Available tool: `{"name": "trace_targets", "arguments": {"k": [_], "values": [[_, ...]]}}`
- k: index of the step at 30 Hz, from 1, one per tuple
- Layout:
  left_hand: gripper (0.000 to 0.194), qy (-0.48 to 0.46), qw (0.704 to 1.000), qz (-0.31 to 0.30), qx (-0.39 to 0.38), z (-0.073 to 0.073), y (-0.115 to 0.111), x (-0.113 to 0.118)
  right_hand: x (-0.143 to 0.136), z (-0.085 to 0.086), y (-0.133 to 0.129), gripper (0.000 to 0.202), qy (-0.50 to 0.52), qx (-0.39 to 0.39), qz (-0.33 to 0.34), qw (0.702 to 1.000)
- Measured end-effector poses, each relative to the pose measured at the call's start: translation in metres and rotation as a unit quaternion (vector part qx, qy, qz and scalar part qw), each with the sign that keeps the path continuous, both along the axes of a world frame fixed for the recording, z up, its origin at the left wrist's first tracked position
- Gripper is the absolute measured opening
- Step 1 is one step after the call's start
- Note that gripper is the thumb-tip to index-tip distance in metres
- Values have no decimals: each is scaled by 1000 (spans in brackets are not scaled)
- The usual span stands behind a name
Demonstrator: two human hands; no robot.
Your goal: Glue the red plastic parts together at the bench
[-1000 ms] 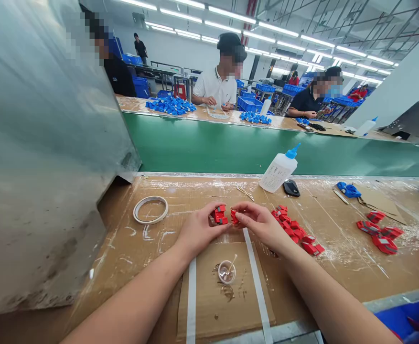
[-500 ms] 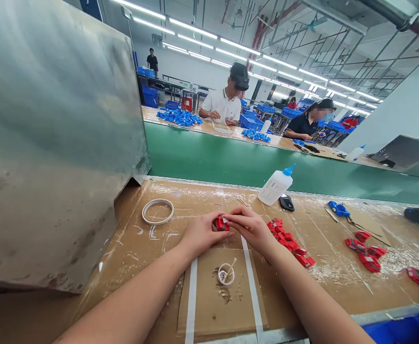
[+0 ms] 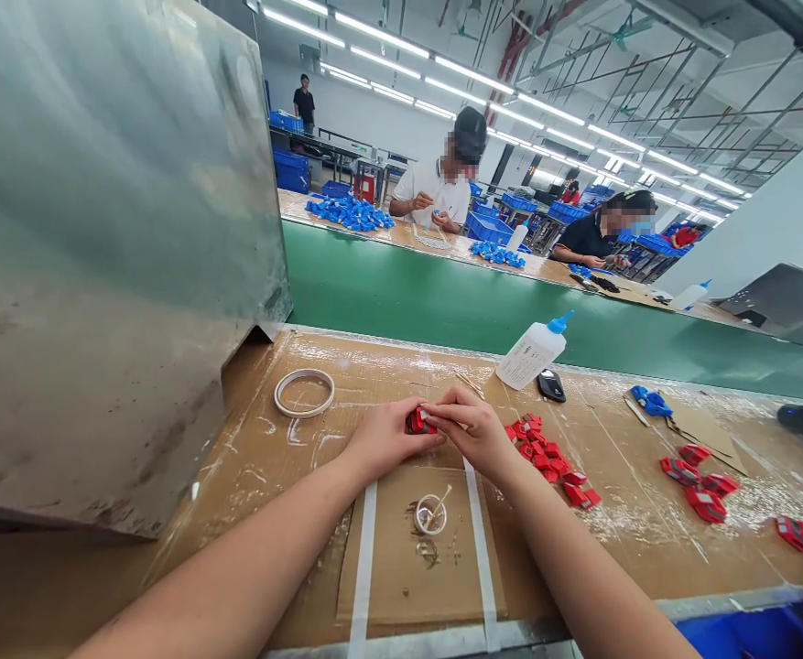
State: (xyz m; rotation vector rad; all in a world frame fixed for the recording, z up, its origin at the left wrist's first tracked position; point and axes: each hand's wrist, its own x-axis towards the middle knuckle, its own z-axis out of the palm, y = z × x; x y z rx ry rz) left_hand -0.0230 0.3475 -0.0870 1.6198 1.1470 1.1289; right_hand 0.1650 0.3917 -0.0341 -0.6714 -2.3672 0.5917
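Observation:
A small red block-shaped part (image 3: 419, 421) with grey patches is gripped between the thumb and fingers of my left hand (image 3: 387, 439). My right hand (image 3: 473, 428) pinches at the right side of the same part, its fingertips pressed on it. Just right of my right hand lies a pile of similar red parts (image 3: 545, 455). Below my hands, a small round cup (image 3: 429, 515) with a thin stick in it rests on a cardboard sheet (image 3: 435, 595) taped down with white strips.
A tape roll (image 3: 304, 394) lies at left beside a large metal housing (image 3: 113, 275). A white bottle (image 3: 533, 353) stands beyond my hands, near a green belt (image 3: 387, 284). More red parts (image 3: 707, 503) lie at right. People sit across the belt.
The camera view has shifted slightly. Both hands stay at the red part, which appears tilted a little differently, and my right fingers have moved slightly over it.

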Motion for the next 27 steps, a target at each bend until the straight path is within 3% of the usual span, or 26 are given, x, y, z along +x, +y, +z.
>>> {"name": "trace_targets", "arguments": {"k": [5, 8, 11, 15, 19, 23, 27], "values": [[45, -25, 999, 7, 42, 11, -6, 3, 1, -6, -1, 20, 106, -113, -58, 986], [53, -37, 999, 20, 31, 13, -7, 5, 0, -18, 2, 41, 173, -205, -88, 959], [64, -66, 998, 0, 13, 7, -5, 6, 1, -29, 8, 58, 176, -289, -83, 937], [71, -202, 976, -74, -27, 1, 0, 7, 8, -33, 13, 62, 150, -250, -88, 953], [52, -310, 941, -127, -46, 4, 0, 9, 10, -28, 8, 76, 167, -327, -21, 930], [47, -298, 940, -155, -55, 10, -7, 9, 5, -20, -1, 74, 168, -411, 76, 893], [51, -273, 946, -171, -29, 15, -13, 8, 6, -15, -6, 65, 171, -432, 80, 882]]}}
